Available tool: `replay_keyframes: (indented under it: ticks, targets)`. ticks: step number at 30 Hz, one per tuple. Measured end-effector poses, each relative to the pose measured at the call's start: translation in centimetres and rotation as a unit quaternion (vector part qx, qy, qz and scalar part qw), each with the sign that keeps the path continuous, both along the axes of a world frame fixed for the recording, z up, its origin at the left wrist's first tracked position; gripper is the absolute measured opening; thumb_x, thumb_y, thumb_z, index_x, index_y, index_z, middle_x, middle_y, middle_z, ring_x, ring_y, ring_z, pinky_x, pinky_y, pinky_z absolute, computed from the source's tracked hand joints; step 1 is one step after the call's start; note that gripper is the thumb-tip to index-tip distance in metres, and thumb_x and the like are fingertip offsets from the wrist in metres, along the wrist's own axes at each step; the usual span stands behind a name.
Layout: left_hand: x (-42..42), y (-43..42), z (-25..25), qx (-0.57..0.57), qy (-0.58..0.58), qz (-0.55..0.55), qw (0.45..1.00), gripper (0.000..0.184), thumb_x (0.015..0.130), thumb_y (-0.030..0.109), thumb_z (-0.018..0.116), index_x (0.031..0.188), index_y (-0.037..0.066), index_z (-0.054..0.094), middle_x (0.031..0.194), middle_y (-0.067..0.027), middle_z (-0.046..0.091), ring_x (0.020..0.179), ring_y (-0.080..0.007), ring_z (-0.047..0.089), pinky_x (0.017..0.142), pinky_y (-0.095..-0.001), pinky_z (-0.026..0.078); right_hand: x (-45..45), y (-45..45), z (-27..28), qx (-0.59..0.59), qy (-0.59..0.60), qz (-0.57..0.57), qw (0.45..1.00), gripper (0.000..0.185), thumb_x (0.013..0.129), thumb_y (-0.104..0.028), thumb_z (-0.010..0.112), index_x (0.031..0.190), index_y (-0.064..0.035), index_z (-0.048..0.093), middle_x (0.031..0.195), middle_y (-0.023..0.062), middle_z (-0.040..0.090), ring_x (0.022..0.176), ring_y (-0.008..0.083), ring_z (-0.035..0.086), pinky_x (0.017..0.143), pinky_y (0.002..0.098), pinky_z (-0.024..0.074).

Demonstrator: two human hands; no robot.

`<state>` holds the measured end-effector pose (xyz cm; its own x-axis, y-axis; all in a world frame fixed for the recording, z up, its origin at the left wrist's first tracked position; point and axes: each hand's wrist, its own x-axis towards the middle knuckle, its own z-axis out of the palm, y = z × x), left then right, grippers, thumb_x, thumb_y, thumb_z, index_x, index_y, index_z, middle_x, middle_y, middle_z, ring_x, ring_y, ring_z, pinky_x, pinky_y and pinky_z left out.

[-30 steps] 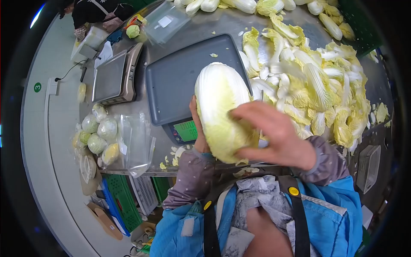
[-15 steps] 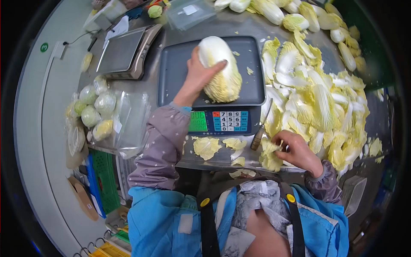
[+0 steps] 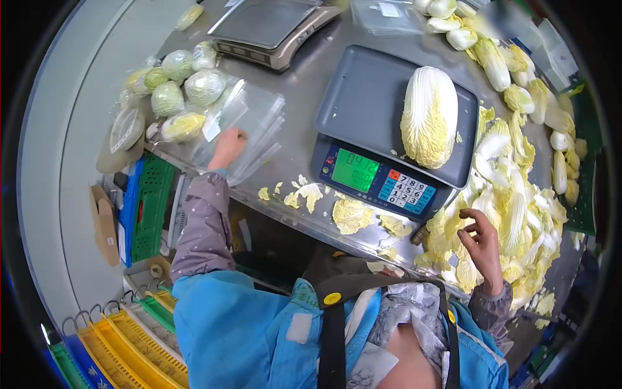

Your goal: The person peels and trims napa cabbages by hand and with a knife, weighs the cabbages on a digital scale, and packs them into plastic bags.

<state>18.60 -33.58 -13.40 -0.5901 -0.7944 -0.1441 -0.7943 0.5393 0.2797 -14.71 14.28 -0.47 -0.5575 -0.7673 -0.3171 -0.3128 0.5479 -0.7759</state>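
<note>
My left hand [image 3: 230, 146] is over a stack of clear plastic bags [image 3: 262, 123] at the table's left, its fingers curled in; whether a bag edge is pinched in them is hidden. With fingers apart and holding nothing, my right hand [image 3: 483, 246] hovers over a heap of loose cabbage leaves [image 3: 512, 214]. A trimmed napa cabbage [image 3: 430, 117] lies on the right side of the grey pan [image 3: 356, 91] of a digital scale, whose display [image 3: 355, 170] glows green. Beside the keypad, a wooden handle [image 3: 420, 235] sticks out from the leaves.
Wrapped round cabbages [image 3: 175, 81] sit left of the bags. A second scale [image 3: 265, 29] stands behind them. Whole napa cabbages [image 3: 492, 65] line the far right. Leaf scraps [image 3: 352, 216] lie along the front edge. Yellow crates [image 3: 126, 343] are low at left.
My left hand has let go of the napa cabbage and moved left to the plastic bags. My right hand has released a leaf and opened. The view has swung left.
</note>
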Motion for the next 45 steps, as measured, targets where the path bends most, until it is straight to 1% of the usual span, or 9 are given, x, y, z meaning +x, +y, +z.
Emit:
replay_keyframes:
  ticks: [4,10,16,23,35,38,40,43,45]
  targets:
    - [2.3,1.2,-3.6,-0.120,-0.118,-0.063,0.984,0.028,0.071,0.004,0.057,0.098,0.002,0.054,0.093,-0.0159,0.059,0.090,-0.0348,0.057,0.076,-0.0422,0.045,0.3,-1.6,1.1,-0.007,0.018,0.016,1.000,0.034,0.076,0.000,0.059,0.109,-0.0032,0.052,0.103,0.0066,0.057,0.073,0.0123,0.055,0.058,0.0241,0.0461]
    - [4.1,0.3,-5.4,-0.146,0.036,-0.049,0.987,0.034,0.068,0.002,0.059,0.101,0.003,0.049,0.092,-0.0211,0.054,0.088,-0.0388,0.054,0.074,-0.0450,0.044,0.5,-2.7,1.5,-0.001,0.028,-0.007,1.000,0.033,0.077,0.000,0.058,0.109,-0.0030,0.053,0.104,0.0066,0.058,0.074,0.0117,0.056,0.059,0.0238,0.0467]
    - [4.0,1.4,-1.5,-0.028,0.016,-0.121,0.992,0.036,0.066,0.007,0.064,0.099,0.003,0.049,0.094,-0.0201,0.053,0.091,-0.0395,0.052,0.076,-0.0448,0.043,0.4,-4.9,1.4,-0.061,0.057,-0.051,0.995,0.038,0.077,0.000,0.057,0.114,-0.0028,0.051,0.108,0.0066,0.057,0.078,0.0110,0.054,0.064,0.0252,0.0488]
    - [5.4,0.9,-5.6,-0.128,0.040,-0.056,0.989,0.046,0.061,0.009,0.069,0.102,0.001,0.049,0.097,-0.0192,0.051,0.094,-0.0384,0.049,0.078,-0.0443,0.043,-0.1,-9.6,1.3,-0.139,0.050,-0.073,0.986,0.048,0.079,-0.008,0.059,0.124,-0.0042,0.043,0.122,0.0106,0.047,0.097,0.0187,0.049,0.077,0.0299,0.0479]
    - [5.4,0.6,-5.1,-0.167,0.034,-0.084,0.982,0.035,0.072,-0.001,0.053,0.107,-0.001,0.049,0.093,-0.0209,0.054,0.088,-0.0392,0.053,0.075,-0.0442,0.043,-2.0,-12.6,-2.0,-0.122,0.098,-0.138,0.978,0.078,0.075,-0.032,0.069,0.130,0.0052,0.028,0.127,0.0247,0.039,0.113,0.0334,0.046,0.089,0.0384,0.0422]
    - [5.2,0.1,-2.4,-0.070,-0.022,-0.043,0.996,0.029,0.076,0.001,0.050,0.105,0.001,0.051,0.091,-0.0208,0.056,0.087,-0.0387,0.054,0.073,-0.0438,0.042,-1.7,-14.2,-3.0,-0.156,0.177,-0.096,0.967,0.085,0.072,-0.035,0.070,0.130,0.0074,0.026,0.125,0.0278,0.039,0.114,0.0358,0.044,0.093,0.0376,0.0385]
    - [5.0,-1.3,-0.5,-0.083,0.031,0.064,0.994,0.025,0.081,0.003,0.047,0.105,0.003,0.052,0.093,-0.0212,0.057,0.090,-0.0390,0.053,0.074,-0.0426,0.042,-1.4,-15.3,-3.6,-0.162,0.166,-0.105,0.967,0.089,0.068,-0.034,0.073,0.130,0.0085,0.025,0.123,0.0291,0.040,0.116,0.0376,0.041,0.096,0.0384,0.0358]
    - [9.2,-8.7,-1.3,-0.273,0.219,0.024,0.936,0.028,0.088,0.010,0.043,0.111,-0.004,0.051,0.103,-0.0168,0.059,0.099,-0.0330,0.055,0.087,-0.0379,0.041,-0.8,-16.2,-3.7,-0.207,0.218,-0.121,0.946,0.088,0.064,-0.028,0.071,0.130,0.0073,0.026,0.125,0.0289,0.038,0.117,0.0405,0.039,0.099,0.0400,0.0326]
    - [7.3,-9.4,1.9,-0.157,0.356,0.072,0.918,0.031,0.089,0.014,0.043,0.117,-0.001,0.048,0.111,-0.0152,0.056,0.102,-0.0310,0.053,0.089,-0.0374,0.041,-1.7,-15.8,-5.8,-0.208,0.191,-0.130,0.951,0.097,0.065,-0.030,0.073,0.136,0.0043,0.018,0.131,0.0260,0.037,0.122,0.0325,0.039,0.100,0.0355,0.0321]
